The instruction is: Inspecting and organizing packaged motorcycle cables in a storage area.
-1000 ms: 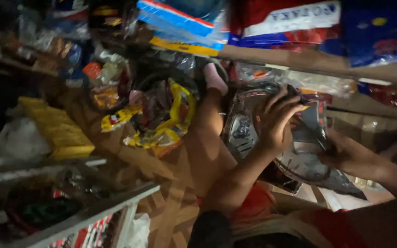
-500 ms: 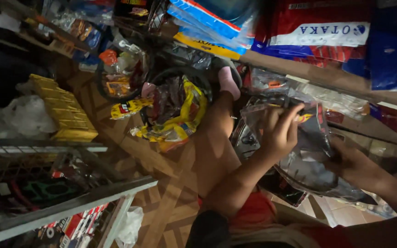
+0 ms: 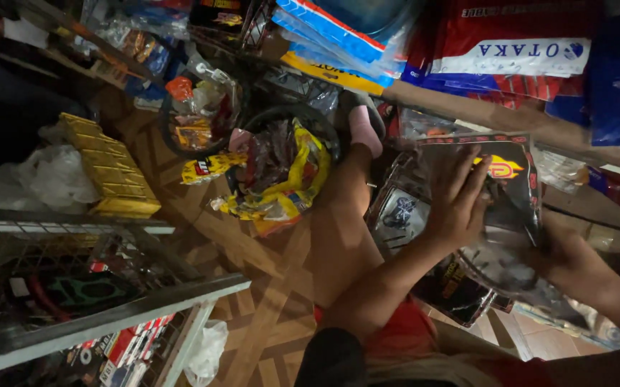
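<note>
Here, left hand [image 3: 460,197] lies flat, fingers spread, on a shiny plastic packet [image 3: 500,208], pressing it steady. Right hand [image 3: 564,261] clamps the packet's lower edge from beneath, so the packet sits between both hands above the person's leg [image 3: 342,229]. More packets [image 3: 403,215] lie under it. On the wooden floor [image 3: 252,287], a round basket [image 3: 288,168] is stuffed with yellow and red wrappers. Yellow crate [image 3: 112,168] further left.
</note>
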